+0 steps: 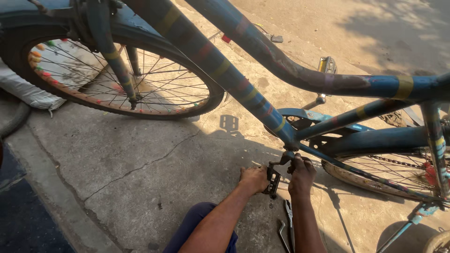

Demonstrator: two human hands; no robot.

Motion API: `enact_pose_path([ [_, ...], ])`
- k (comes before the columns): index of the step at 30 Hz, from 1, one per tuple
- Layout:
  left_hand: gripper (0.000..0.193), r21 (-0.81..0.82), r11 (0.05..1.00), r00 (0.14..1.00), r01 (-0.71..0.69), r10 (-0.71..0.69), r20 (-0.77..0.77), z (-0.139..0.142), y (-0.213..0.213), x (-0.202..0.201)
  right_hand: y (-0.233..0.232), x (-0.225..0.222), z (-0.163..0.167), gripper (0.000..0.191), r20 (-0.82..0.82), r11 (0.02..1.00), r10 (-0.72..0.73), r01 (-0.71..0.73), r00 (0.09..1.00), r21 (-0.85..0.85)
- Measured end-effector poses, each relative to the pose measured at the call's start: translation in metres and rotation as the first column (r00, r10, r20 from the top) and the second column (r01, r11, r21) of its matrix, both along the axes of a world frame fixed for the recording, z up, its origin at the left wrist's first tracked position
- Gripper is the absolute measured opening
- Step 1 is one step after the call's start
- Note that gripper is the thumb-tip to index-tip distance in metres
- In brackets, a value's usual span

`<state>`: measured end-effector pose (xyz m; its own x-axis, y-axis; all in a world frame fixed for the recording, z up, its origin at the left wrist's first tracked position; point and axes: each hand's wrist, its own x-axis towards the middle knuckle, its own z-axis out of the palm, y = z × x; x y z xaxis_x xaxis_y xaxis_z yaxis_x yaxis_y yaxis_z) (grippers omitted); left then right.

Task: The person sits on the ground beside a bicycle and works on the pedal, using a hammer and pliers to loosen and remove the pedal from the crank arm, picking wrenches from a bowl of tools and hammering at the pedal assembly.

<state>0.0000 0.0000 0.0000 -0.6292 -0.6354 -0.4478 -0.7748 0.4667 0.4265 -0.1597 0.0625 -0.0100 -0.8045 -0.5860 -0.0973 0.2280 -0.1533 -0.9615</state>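
Note:
A blue bicycle (pixel 220 65) with yellow and red bands on its frame stands over a concrete floor. My left hand (pixel 253 179) holds the near black pedal (pixel 273 180), which hangs below the bottom bracket. My right hand (pixel 301 175) is closed around the crank arm (pixel 282 158) just right of the pedal. Both forearms reach up from the bottom of the frame. What my right hand's fingers hold beyond the crank is hidden.
Pliers (pixel 289 218) and a bent metal tool (pixel 281 232) lie on the concrete below my hands. The front wheel (pixel 122 77) is upper left, the rear wheel (pixel 389 173) and chain at right. A white sack (pixel 26 91) lies far left. My knee (pixel 197 227) is bottom centre.

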Motion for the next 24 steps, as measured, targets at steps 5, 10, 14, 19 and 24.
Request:
enact_pose_path([
  [5, 0.061, 0.028, 0.997, 0.998, -0.068, 0.068, 0.002, 0.043, 0.002, 0.000, -0.001, 0.009, 0.023, 0.013, -0.140, 0.966, -0.011, -0.026, 0.990, -0.257],
  [10, 0.062, 0.018, 0.998, 0.998, -0.065, 0.065, -0.003, 0.049, -0.002, 0.009, -0.002, 0.019, 0.030, 0.012, -0.005, 0.958, 0.072, -0.071, 0.997, -0.277],
  [14, 0.068, 0.027, 0.998, 0.998, -0.064, 0.064, -0.002, 0.058, -0.003, 0.010, 0.002, 0.007, 0.042, 0.020, 0.136, 0.983, 0.141, -0.122, 0.981, -0.140],
  [19, 0.068, 0.002, 0.999, 0.999, -0.047, 0.047, -0.006, 0.055, -0.001, 0.002, -0.007, -0.014, 0.036, 0.019, 0.011, 0.996, 0.085, -0.085, 0.996, 0.023],
  [24, 0.072, 0.004, 0.998, 0.998, -0.060, 0.060, -0.013, 0.052, 0.001, -0.006, -0.008, -0.024, 0.038, 0.011, 0.031, 0.997, 0.064, -0.065, 0.997, 0.033],
])
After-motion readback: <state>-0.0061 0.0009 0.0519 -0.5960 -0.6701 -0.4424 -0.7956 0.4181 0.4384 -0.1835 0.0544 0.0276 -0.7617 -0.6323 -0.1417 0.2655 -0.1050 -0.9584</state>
